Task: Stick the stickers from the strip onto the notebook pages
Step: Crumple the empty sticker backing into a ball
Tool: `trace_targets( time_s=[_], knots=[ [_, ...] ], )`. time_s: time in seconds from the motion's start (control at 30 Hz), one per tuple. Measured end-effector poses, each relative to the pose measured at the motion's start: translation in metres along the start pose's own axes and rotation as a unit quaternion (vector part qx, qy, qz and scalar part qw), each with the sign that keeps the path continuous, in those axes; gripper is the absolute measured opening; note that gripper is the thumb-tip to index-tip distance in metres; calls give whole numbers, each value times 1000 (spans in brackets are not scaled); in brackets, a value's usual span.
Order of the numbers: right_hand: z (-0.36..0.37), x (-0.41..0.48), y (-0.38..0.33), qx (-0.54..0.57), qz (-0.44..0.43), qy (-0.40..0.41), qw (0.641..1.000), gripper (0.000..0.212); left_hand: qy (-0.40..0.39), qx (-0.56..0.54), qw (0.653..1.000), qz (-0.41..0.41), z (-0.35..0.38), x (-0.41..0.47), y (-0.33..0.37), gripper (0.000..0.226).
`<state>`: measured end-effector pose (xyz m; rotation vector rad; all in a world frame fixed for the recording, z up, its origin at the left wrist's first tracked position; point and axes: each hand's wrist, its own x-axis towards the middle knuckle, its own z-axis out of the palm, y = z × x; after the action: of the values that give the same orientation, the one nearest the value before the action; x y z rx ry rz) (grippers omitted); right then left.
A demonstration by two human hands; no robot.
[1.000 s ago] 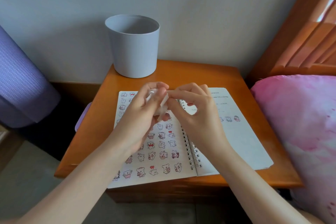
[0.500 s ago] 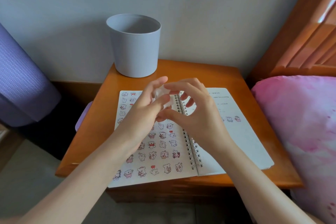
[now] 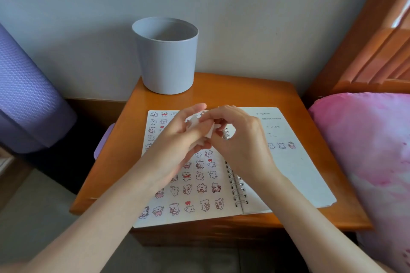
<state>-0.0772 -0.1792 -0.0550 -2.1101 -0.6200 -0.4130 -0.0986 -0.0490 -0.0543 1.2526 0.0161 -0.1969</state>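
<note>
I see both hands raised together over open notebook, above spiral binding, toward far edge. White sticker strip sits in left hand, fingers curled round it. The right hand pinches strip's edge with fingertips. My read: peeling step, sticker not yet free. Left page packed with stickers; right page carries only short sticker row. Next move, I judge: lift sticker clean, carry right, press flat beside that row. Grey cup stands far on wooden table.

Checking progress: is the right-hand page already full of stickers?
No: the right page shows only one short row of stickers near its middle.
</note>
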Motion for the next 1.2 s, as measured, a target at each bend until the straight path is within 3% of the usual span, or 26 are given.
trace_targets(
  time_s=[0.1,0.27,0.37,0.5,0.63,0.73,0.83,1.03,1.2],
  knots=[
    [-5,3,0,62,46,31,997,15,-9,-60,998,0,0,0,5,49],
    [-10,3,-1,123,75,44,989,13,37,-12,999,20,-4,3,4,41],
    [-16,4,0,165,95,-3,982,11,67,26,996,47,-8,4,1,46],
    [-22,3,1,209,112,-89,967,22,107,80,988,81,-11,5,0,35],
    [-14,-1,0,122,72,-43,989,19,98,76,988,87,-2,2,-4,24],
    [-13,1,-1,116,48,-10,992,24,99,85,987,93,0,2,-3,8],
    [-14,3,1,96,20,-12,995,44,95,105,985,101,-1,0,1,11],
    [-7,1,7,27,-33,-3,999,26,86,52,993,62,-3,0,3,31],
    [-9,5,9,22,-31,29,999,19,33,-18,999,12,-1,5,4,29]
  ],
)
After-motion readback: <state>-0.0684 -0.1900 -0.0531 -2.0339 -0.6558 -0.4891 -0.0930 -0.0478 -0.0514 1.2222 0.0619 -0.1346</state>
